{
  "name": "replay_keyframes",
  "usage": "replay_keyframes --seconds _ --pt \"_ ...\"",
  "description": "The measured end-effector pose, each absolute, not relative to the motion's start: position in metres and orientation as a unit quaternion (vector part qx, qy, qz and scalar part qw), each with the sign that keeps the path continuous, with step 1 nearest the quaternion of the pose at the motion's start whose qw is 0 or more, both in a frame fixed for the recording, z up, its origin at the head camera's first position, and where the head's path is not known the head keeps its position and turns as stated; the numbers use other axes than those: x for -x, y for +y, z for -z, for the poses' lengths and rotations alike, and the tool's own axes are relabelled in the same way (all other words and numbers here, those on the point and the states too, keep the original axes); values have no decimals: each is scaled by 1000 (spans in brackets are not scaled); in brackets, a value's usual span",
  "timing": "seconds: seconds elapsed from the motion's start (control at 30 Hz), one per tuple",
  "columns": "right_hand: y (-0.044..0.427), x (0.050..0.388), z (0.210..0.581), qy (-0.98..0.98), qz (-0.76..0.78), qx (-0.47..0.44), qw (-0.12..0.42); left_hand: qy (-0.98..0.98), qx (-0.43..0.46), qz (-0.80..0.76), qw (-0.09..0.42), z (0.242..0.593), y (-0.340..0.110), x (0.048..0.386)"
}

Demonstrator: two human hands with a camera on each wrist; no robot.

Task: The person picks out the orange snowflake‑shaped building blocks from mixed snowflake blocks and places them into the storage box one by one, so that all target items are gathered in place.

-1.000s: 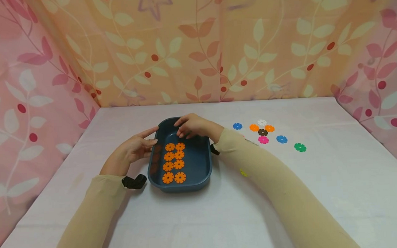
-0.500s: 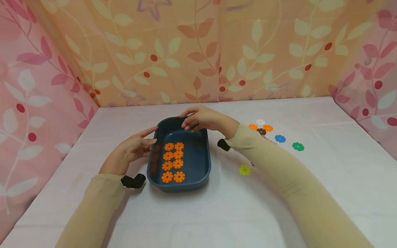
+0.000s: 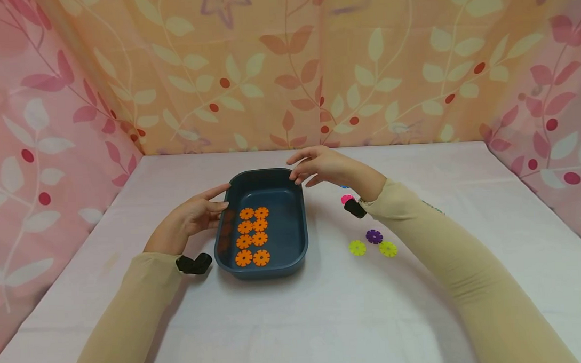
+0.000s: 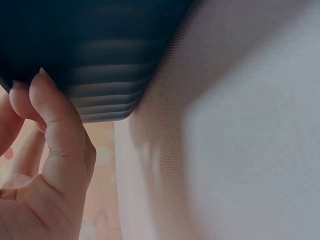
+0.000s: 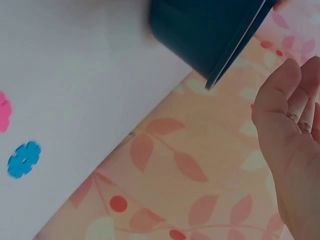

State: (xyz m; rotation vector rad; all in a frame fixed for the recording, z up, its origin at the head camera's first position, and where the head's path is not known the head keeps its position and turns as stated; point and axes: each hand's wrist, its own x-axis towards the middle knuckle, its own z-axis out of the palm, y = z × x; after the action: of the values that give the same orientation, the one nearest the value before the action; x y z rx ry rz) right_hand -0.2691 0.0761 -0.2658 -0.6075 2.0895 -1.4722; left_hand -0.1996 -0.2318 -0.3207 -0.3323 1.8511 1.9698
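A dark blue tray (image 3: 282, 230) stands lengthwise on the table, with orange notched plastic discs (image 3: 260, 225) laid in two columns on the left half of its floor. My left hand (image 3: 191, 219) touches the tray's left side; its fingertips (image 4: 50, 95) meet the outer wall and rim in the left wrist view. By the tray's far right corner, my right hand (image 3: 330, 169) is raised with loosely bent fingers and nothing in them. In the right wrist view, that palm (image 5: 295, 145) is bare and apart from the tray.
Right of the tray lie yellow discs (image 3: 357, 248), a purple disc (image 3: 374, 236) and a pink disc (image 3: 347, 200). A blue disc (image 5: 24, 159) shows in the right wrist view. The right sleeve (image 3: 432, 240) covers part of the table. Patterned cloth (image 3: 286, 69) hangs behind.
My right hand has risen out of the tray and moved right past its rim. The sleeve now covers several discs and uncovers the yellow and purple ones. My left hand stays put.
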Motion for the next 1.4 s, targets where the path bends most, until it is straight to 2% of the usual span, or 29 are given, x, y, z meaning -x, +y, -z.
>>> replay_keyframes --seconds 0.73,1.4 --pt "152 259 257 794 520 220 225 665 113 -708 207 322 -233 198" --pt "230 262 275 853 459 181 173 666 120 -707 206 322 -232 199"
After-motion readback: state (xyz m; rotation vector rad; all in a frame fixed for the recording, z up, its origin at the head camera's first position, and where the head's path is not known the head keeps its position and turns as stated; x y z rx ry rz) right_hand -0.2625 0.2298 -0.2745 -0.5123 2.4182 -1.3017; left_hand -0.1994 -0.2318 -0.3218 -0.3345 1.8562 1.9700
